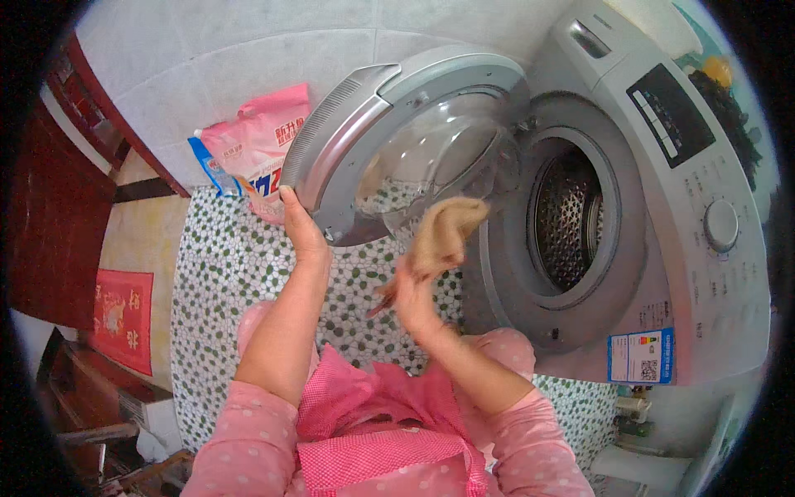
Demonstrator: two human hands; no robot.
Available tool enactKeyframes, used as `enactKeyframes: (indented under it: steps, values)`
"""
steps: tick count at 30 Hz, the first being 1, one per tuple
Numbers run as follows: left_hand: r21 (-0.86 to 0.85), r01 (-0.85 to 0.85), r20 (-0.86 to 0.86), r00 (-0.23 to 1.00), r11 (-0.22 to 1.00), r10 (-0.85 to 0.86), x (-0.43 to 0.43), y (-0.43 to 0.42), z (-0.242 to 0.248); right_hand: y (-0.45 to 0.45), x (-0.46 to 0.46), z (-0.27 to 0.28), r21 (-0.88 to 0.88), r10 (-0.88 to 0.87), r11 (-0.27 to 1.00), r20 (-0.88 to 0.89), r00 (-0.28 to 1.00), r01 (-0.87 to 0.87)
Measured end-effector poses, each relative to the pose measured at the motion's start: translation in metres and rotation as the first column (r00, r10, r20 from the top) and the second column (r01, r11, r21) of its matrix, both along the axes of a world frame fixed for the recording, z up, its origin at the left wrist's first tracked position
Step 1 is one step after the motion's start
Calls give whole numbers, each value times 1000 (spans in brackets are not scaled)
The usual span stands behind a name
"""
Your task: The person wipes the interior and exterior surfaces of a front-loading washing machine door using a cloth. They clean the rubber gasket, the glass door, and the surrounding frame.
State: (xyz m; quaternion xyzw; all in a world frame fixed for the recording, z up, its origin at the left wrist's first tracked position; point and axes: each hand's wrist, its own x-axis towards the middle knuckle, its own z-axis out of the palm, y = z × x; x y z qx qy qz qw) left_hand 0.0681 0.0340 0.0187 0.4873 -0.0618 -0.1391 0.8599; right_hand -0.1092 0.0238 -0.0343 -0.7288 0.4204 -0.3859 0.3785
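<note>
The round door point(357, 152) of a front-loading washing machine point(553, 335) stands swung out, its clear glass bowl point(447, 149) facing me. My left hand point(304, 230) is at the door's lower left rim, thumb on the outer edge; the other fingers are hidden behind it. My right hand point(417, 298), somewhat blurred, grips a bunched tan and brownish-red cloth point(444, 236) just below the glass bowl. The cloth's upper part overlaps the bowl in view. To the right, the metal drum point(565, 217) shows through the machine's round opening, with no cloth visible in it.
A pink detergent bag point(254, 149) leans by the tiled wall behind the door. The control panel point(714, 186) runs along the machine's right side. A red mat point(124, 320) lies at the left, near dark wooden furniture point(56, 211). White pipes and fittings are at lower right.
</note>
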Motion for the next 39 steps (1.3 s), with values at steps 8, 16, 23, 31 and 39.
enactKeyframes:
  steps: [8,16,23,31,39]
  values:
    - [-1,1,-78,997,1000,-1,2,2,-10,-121,0,-2,526,-355,837,307,883,153]
    - [28,58,0,998,998,-58,20,-4,-36,-137,-7,-6,515,-432,826,314,846,231]
    - [20,87,52,995,996,-88,3,-4,-10,-3,-4,20,415,-23,900,353,935,-135]
    - [31,98,16,995,995,-98,4,2,-12,-110,-14,65,471,-315,873,345,884,128]
    - [36,100,5,995,994,-100,7,5,-24,-71,-17,62,674,-109,720,340,934,-161]
